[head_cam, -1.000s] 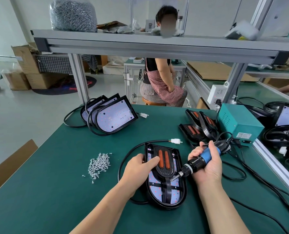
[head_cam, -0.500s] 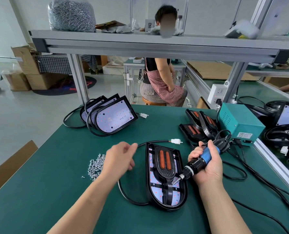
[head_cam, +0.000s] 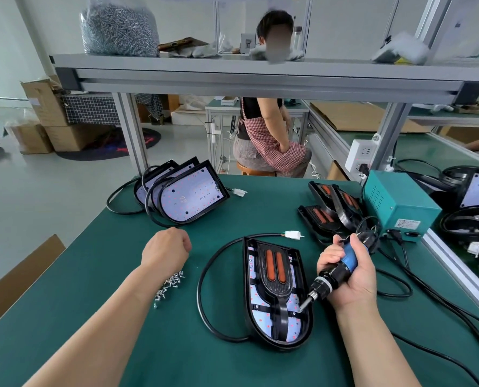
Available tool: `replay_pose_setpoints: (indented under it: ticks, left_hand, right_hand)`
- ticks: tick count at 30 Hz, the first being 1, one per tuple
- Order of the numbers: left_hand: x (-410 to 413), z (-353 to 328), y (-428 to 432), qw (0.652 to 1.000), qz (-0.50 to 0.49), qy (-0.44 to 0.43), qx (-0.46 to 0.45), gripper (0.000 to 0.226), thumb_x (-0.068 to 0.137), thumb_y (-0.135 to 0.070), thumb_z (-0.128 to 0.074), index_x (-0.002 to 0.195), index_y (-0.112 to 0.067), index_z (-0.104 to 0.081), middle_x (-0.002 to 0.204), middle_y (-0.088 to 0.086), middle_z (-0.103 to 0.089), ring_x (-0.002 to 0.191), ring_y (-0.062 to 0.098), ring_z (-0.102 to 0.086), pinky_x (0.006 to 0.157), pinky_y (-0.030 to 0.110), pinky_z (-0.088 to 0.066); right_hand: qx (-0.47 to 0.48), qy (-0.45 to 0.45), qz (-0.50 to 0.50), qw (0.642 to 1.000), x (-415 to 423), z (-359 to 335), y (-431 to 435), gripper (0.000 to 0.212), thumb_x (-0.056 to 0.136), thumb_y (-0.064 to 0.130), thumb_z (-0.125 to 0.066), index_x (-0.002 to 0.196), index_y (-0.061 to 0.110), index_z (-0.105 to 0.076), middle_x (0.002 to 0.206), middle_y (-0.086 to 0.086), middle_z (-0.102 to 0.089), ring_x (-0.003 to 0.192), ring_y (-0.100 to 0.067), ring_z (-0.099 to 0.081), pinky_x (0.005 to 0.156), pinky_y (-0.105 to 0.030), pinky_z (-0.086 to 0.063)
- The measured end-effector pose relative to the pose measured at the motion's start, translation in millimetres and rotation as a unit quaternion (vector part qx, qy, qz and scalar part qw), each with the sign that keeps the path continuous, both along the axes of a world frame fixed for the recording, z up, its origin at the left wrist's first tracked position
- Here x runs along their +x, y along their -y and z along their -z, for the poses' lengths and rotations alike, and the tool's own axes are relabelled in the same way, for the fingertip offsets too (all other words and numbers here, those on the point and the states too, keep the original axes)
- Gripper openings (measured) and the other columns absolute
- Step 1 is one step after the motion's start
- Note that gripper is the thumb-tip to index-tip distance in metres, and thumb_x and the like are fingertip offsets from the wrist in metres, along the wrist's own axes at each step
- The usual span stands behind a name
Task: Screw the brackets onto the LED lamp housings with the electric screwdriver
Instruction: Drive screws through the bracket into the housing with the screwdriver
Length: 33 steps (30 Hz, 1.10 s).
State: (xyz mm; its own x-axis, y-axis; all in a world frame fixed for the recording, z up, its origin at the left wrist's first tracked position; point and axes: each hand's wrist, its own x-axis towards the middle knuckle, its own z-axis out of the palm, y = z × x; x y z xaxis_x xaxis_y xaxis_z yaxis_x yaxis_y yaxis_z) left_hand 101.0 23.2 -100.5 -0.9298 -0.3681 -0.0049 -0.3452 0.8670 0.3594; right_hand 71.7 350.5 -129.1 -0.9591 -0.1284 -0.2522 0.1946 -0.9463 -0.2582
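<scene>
A black LED lamp housing (head_cam: 250,317) lies face up in front of me, its white LED board showing. On it sits a black bracket (head_cam: 274,286) with two orange strips. My right hand (head_cam: 350,277) grips the blue and black electric screwdriver (head_cam: 336,273); its bit touches the lower right of the bracket. My left hand (head_cam: 164,251) hovers left of the housing over the pile of small screws (head_cam: 169,284), fingers curled downward. Whether it pinches a screw is hidden.
A stack of lamp housings (head_cam: 188,194) leans at the back left. Spare brackets (head_cam: 330,210) lie at the back right beside a teal power box (head_cam: 400,205). Black cables (head_cam: 394,277) loop on the green mat to the right. A person sits beyond the table.
My left hand has let go of the housing and moved left and back over the screw pile. The right hand and screwdriver have stayed at the bracket.
</scene>
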Motion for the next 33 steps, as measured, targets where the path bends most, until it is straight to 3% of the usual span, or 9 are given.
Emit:
replay_pose_setpoints:
  ticks: [5,10,13,19,24,28,31,33]
  left_hand:
    - [-5,2,1,1.000,0.006,0.020,-0.020,0.023,0.080,-0.005,-0.064,0.070,-0.025,-0.060,0.091,0.003,-0.070,0.088,0.027,-0.063,0.070,0.030,-0.049]
    - [-6,7,0,0.997,0.030,0.027,-0.059,0.003,0.089,-0.012,-0.064,0.090,-0.015,-0.065,0.100,0.006,-0.068,0.097,0.029,-0.062,0.083,0.036,-0.053]
    - [-7,12,0,0.994,0.047,0.028,-0.090,0.006,0.094,-0.017,-0.061,0.098,-0.014,-0.064,0.108,0.007,-0.065,0.103,0.029,-0.060,0.086,0.036,-0.049]
    - [-3,12,-2,0.996,0.033,-0.004,-0.079,0.007,0.094,-0.010,-0.053,0.094,-0.013,-0.059,0.105,0.009,-0.065,0.098,0.031,-0.058,0.080,0.035,-0.044]
    - [7,0,-22,0.991,0.007,-0.113,0.069,0.009,0.090,-0.010,-0.058,0.083,-0.015,-0.060,0.080,0.000,-0.064,0.083,0.029,-0.057,0.068,0.033,-0.041]
    - [26,-16,-52,0.950,0.047,-0.174,0.254,0.022,0.082,-0.004,-0.071,0.077,-0.025,-0.067,0.068,-0.005,-0.064,0.060,0.003,-0.054,0.058,0.016,-0.045]
    - [44,-23,-76,0.912,0.094,-0.181,0.355,0.032,0.080,0.001,-0.074,0.079,-0.030,-0.072,0.076,0.003,-0.070,0.066,0.007,-0.058,0.070,0.022,-0.050]
    - [54,-24,-92,0.897,0.125,-0.180,0.383,0.036,0.081,0.003,-0.075,0.081,-0.033,-0.076,0.079,-0.001,-0.074,0.073,0.012,-0.065,0.075,0.023,-0.054]
  right_hand:
    - [-0.010,0.003,-0.001,1.000,-1,0,1,0.024,0.083,0.033,-0.070,0.090,0.011,-0.062,0.061,0.006,-0.048,0.048,-0.003,-0.049,0.047,-0.014,-0.047]
    - [-0.014,0.004,0.002,1.000,-2,0,0,0.024,0.082,0.032,-0.070,0.090,0.011,-0.062,0.061,0.006,-0.048,0.048,-0.003,-0.049,0.048,-0.013,-0.046]
    - [-0.018,0.008,0.002,1.000,-2,0,0,0.024,0.083,0.032,-0.070,0.090,0.011,-0.062,0.061,0.006,-0.048,0.048,-0.004,-0.050,0.048,-0.013,-0.047]
    - [-0.017,0.016,0.005,1.000,-2,-1,1,0.023,0.088,0.033,-0.068,0.091,0.011,-0.061,0.062,0.006,-0.047,0.048,-0.004,-0.049,0.047,-0.013,-0.046]
    - [-0.012,0.009,0.013,1.000,-1,-2,3,0.024,0.081,0.031,-0.071,0.090,0.011,-0.061,0.064,0.006,-0.046,0.049,-0.003,-0.049,0.048,-0.013,-0.046]
    - [-0.012,0.013,0.023,1.000,-1,-2,3,0.024,0.084,0.031,-0.070,0.091,0.010,-0.060,0.065,0.005,-0.046,0.050,-0.004,-0.048,0.049,-0.013,-0.047]
    - [-0.023,0.014,0.037,0.999,0,-3,3,0.025,0.083,0.030,-0.071,0.092,0.010,-0.059,0.065,0.004,-0.047,0.050,-0.005,-0.049,0.049,-0.014,-0.047]
    - [-0.037,0.015,0.049,0.998,-1,-4,2,0.024,0.087,0.030,-0.070,0.094,0.010,-0.058,0.066,0.004,-0.048,0.050,-0.005,-0.049,0.049,-0.014,-0.047]
